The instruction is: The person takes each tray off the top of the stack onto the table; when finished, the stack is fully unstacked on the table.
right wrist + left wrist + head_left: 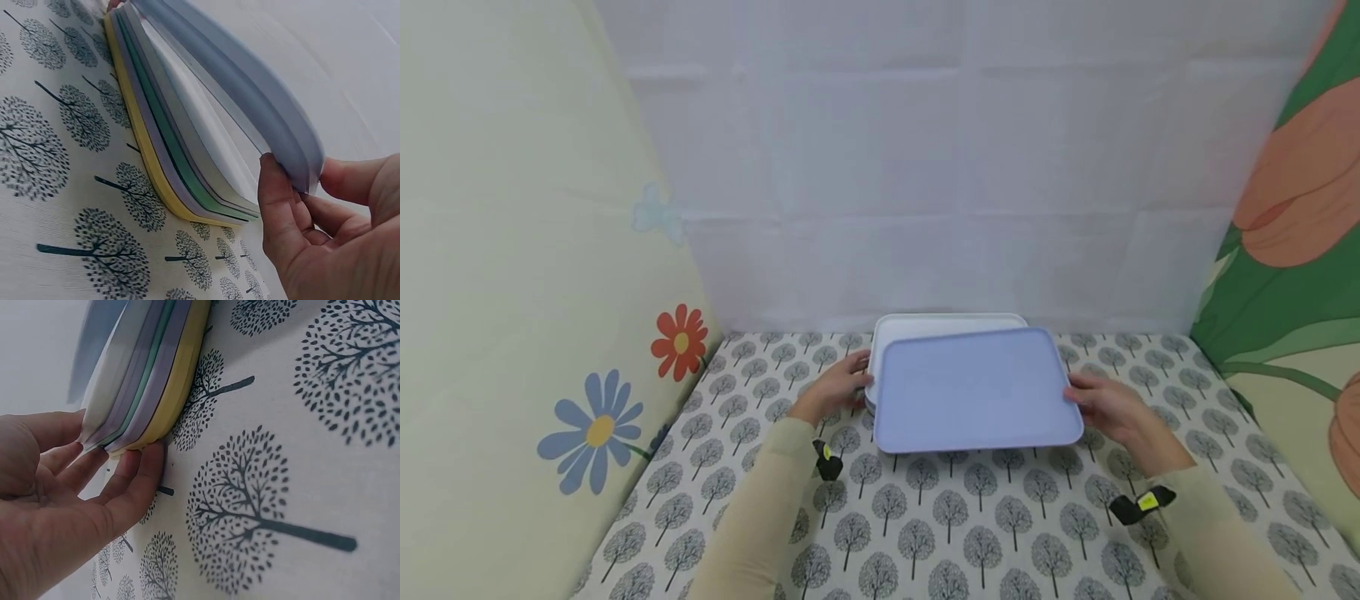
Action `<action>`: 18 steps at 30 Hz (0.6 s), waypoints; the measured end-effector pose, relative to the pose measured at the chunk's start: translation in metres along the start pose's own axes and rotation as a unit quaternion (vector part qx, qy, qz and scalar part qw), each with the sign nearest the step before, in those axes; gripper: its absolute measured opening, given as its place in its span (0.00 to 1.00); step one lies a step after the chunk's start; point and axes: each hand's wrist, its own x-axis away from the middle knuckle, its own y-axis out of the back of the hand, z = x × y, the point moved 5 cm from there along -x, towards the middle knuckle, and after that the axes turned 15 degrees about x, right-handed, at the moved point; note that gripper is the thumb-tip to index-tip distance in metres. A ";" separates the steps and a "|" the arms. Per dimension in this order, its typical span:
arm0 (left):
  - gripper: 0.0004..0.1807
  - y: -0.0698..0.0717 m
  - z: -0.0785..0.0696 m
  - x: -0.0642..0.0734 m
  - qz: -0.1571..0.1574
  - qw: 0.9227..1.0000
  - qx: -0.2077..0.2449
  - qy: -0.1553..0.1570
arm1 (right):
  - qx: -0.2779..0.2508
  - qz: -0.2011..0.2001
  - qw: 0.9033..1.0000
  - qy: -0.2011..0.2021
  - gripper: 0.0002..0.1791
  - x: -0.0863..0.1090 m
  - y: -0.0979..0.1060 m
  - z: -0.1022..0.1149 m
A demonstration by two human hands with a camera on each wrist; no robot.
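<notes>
While the right hand (1108, 407) pinches the blue tray (977, 390) at its right edge, thumb on one side of the rim and bent fingers on the other, the left hand (837, 385) grips the left end of a stack of trays (164, 134), its thumb at the upper edge and fingertips tucked against the lower rims. Seen from the head, the blue tray shows its plain, shallow inside and slants over the front of the stack, its right end raised clear; whether its left end touches the trays beneath, I cannot tell. Directly below is the white tray (951, 323), topmost in the stack, its inside partly covered by the blue one. Under that come a lavender tray (139, 362), a green tray (199, 197), a second lavender tray (164, 362) and, lowest, a yellow tray (186, 362), packed closely with only their side walls showing. The stack rests on a tree-print tablecloth (917, 542), near the pale cloth backdrop (925, 150).
</notes>
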 end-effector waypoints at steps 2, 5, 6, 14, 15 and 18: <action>0.35 0.000 0.000 0.000 0.002 1.000 -0.002 -0.001 | -0.010 0.005 1.000 -0.001 0.40 0.005 0.000 -0.004; 0.35 -0.002 0.000 0.002 0.008 1.000 0.003 -0.002 | -0.022 0.019 1.000 0.002 0.41 0.014 -0.002 -0.012; 0.35 -0.002 0.000 0.003 0.011 1.000 0.004 -0.003 | -0.027 0.025 0.999 0.001 0.42 0.017 -0.003 -0.014; 0.36 -0.003 0.000 0.005 0.012 1.000 0.020 -0.007 | -0.021 0.049 0.998 0.022 0.43 0.041 -0.008 -0.026; 0.36 -0.003 -0.001 0.005 0.013 1.000 0.023 -0.009 | -0.021 0.052 0.998 0.027 0.43 0.044 -0.009 -0.027; 0.37 -0.004 -0.002 0.006 0.014 0.999 0.035 -0.009 | -0.033 0.061 0.997 0.030 0.43 0.052 -0.012 -0.032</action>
